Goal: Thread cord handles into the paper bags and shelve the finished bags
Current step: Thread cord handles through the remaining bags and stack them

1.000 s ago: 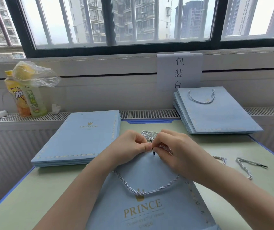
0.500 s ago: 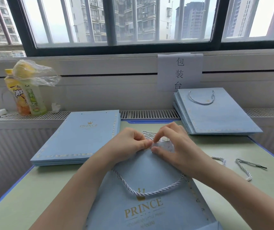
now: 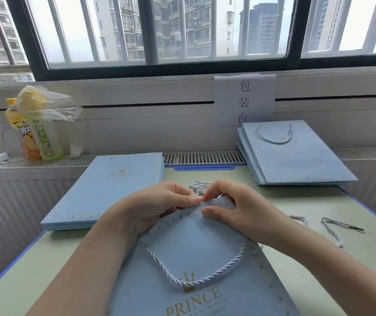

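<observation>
Two hands meet at the top edge of a light blue paper bag [image 3: 196, 252] that lies flat on the green bench [image 3: 319, 258] with "PRINCE" printed in gold. The left hand [image 3: 157, 208] has its fingers [image 3: 191, 199] curled, pinching the raised top flap of the bag. The right hand [image 3: 239, 208] pinches the same edge from the other side, thumb [image 3: 212, 212] pressed on the front face beside a small hole, forefinger bent over the flap. Below both sets of fingers a twisted white-and-blue cord handle [image 3: 182, 277] loops across the bag's front. Just beyond the fingertips lies a small bundle of cords [image 3: 199, 187]. To the right of the right hand, two loose cords [image 3: 333, 231] rest on the bench. Beyond and left of the left hand sits a flat stack of unthreaded bags [image 3: 107, 190]; beyond and right of the right hand sits a stack of finished bags [image 3: 294, 156] with a handle on top. Two drink bottles [image 3: 36, 135] under a plastic wrapper stand far left on the sill.
</observation>
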Available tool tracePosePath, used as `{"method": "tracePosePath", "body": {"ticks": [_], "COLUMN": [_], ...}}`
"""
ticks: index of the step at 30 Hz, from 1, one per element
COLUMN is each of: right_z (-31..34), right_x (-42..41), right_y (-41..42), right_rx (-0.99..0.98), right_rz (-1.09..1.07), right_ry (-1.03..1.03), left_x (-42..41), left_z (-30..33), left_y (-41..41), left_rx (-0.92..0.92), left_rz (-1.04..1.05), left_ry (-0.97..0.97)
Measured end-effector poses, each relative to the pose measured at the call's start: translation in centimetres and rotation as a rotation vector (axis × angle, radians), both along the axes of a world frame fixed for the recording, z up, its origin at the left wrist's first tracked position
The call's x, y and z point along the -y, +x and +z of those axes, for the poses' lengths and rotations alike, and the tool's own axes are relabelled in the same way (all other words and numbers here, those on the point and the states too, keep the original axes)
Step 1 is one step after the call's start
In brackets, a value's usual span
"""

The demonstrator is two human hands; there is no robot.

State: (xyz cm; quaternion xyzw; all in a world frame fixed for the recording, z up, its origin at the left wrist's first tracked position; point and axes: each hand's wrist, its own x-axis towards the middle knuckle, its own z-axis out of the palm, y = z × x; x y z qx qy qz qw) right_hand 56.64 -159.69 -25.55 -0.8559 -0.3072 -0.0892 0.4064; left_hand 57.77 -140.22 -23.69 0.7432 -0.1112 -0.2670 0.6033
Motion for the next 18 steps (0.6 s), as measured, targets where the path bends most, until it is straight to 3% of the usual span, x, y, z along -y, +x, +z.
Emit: {"method": "tracePosePath", "body": {"ticks": [4, 10, 18], "right_z": [0.2, 0.0, -0.8], "right_x": [0.3, -0.1, 0.3], "right_y": [0.1, 0.0, 0.8], "right_rx": [0.000, 0.054, -0.022], "right_rz": [0.005, 0.034, -0.035], "right_ry": [0.035, 0.069, 0.094], "left_x": [-0.4, 0.3, 1.1], "left_z": [-0.2, -0.1, -0.5], "left_y": [0.4, 0.0, 0.3], "left_rx": [-0.050, -0.024, 0.246], "left_rz": [-0.007, 0.047, 0.218], "left_ry": [-0.102, -0.086, 0.081]}}
